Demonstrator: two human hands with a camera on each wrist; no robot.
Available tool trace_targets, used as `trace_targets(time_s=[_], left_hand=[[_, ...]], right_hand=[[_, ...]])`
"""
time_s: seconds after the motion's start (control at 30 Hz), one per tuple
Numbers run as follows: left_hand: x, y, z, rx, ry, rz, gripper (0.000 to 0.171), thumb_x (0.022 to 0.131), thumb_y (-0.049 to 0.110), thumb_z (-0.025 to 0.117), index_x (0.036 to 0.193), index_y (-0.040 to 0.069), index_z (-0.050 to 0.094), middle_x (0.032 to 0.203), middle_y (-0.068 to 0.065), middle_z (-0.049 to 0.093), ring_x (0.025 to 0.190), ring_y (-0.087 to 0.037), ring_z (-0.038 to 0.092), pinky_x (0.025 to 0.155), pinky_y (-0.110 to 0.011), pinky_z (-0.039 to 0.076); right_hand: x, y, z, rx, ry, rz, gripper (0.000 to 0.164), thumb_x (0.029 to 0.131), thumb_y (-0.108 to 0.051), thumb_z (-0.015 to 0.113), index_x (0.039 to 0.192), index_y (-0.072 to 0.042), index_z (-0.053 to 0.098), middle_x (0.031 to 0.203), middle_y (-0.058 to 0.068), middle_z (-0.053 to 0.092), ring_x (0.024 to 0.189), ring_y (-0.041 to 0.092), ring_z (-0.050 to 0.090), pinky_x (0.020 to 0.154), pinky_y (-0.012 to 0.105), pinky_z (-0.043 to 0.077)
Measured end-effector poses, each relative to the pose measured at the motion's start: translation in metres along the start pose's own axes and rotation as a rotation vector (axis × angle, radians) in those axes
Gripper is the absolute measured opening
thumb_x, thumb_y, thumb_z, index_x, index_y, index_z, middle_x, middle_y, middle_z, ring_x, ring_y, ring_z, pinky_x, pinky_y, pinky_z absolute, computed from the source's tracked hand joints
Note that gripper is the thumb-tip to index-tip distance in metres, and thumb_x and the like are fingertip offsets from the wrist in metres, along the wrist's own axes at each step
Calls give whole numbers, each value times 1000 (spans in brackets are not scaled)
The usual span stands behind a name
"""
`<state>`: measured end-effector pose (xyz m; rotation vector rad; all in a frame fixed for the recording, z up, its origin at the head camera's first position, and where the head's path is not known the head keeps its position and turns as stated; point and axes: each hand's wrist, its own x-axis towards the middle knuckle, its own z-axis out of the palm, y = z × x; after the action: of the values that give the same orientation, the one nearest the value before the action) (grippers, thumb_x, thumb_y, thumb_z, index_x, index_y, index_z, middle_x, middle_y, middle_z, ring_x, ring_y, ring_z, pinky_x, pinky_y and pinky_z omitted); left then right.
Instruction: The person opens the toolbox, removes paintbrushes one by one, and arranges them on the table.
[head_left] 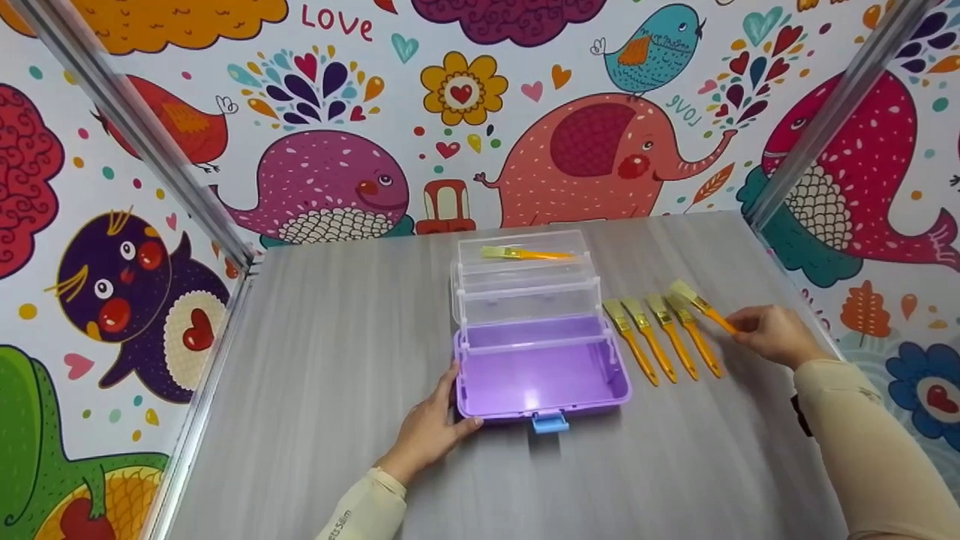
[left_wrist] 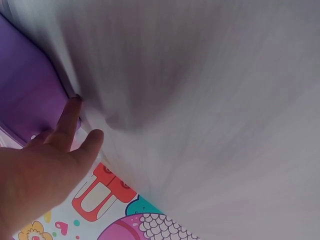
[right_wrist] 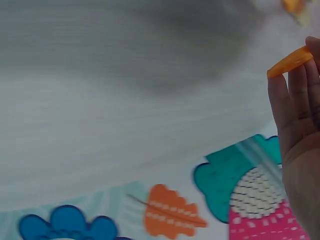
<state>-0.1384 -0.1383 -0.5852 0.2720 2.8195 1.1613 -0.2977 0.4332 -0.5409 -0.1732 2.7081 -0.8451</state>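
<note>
My right hand (head_left: 776, 335) pinches a paintbrush (head_left: 705, 307) by the end of its orange handle; the pale bristles point up and left, over the top of a row. In the right wrist view, only the handle tip (right_wrist: 290, 62) shows clearly between thumb and fingers. Several similar paintbrushes (head_left: 651, 337) lie side by side on the table. A purple storage box (head_left: 536, 375) stands open to their left, its lower compartment bare. My left hand (head_left: 427, 431) rests against its front left corner, fingers fairly straight along the side (left_wrist: 62, 127).
Clear plastic tiers (head_left: 529, 304) rise behind the purple base, and one paintbrush (head_left: 525, 253) lies across the top one. A blue latch (head_left: 550, 422) juts from the box's front. Metal posts (head_left: 810, 135) and patterned walls bound the grey table (head_left: 337, 337).
</note>
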Motion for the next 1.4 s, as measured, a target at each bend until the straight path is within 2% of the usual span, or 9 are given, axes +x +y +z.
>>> trace_targets(time_s=[0.17,0.47,0.6,0.9,1.07,1.4], left_hand=[[1,-1,-1,-3,-2,-10,99,86,57,69,158,9,21,139,-31,51,114,-52,57,94,-63,44],[0,-1,0,-5,6,-8,100,85,57,70,158,8,22,137,-31,52,113,-52,58,94,-63,44],[0,-1,0,7,12,-6,100,85,57,70,158,7,23,137,-32,52,112,-52,58,93,-63,45],[-1,1,0,1,-1,-29,97,85,48,75,158,10,23,138,-29,53,113,-50,58,94,-62,44],[0,0,0,6,-1,-30,97,86,50,74,158,10,23,135,-31,54,111,-51,59,93,-62,45],[0,-1,1,-2,0,-28,97,86,49,74,158,10,22,137,-31,52,114,-52,57,94,-63,44]], right_hand=[[-3,12,6,30,-25,80,39,91,-19,72,125,-1,68,119,20,65,99,33,56,90,50,53],[-4,24,16,98,-68,193,47,89,-22,75,128,2,64,119,20,60,98,33,52,81,35,54],[-3,21,19,103,-64,229,51,89,-22,75,131,3,61,121,20,59,98,33,52,80,34,54],[-1,11,25,63,-45,240,56,90,-26,74,133,7,58,121,23,59,94,32,54,81,37,56],[-2,10,27,60,-42,242,59,89,-27,76,133,7,57,123,24,58,94,32,54,83,38,56],[-2,8,22,35,-65,245,62,88,-32,76,133,6,57,117,19,61,94,32,54,77,34,53]])
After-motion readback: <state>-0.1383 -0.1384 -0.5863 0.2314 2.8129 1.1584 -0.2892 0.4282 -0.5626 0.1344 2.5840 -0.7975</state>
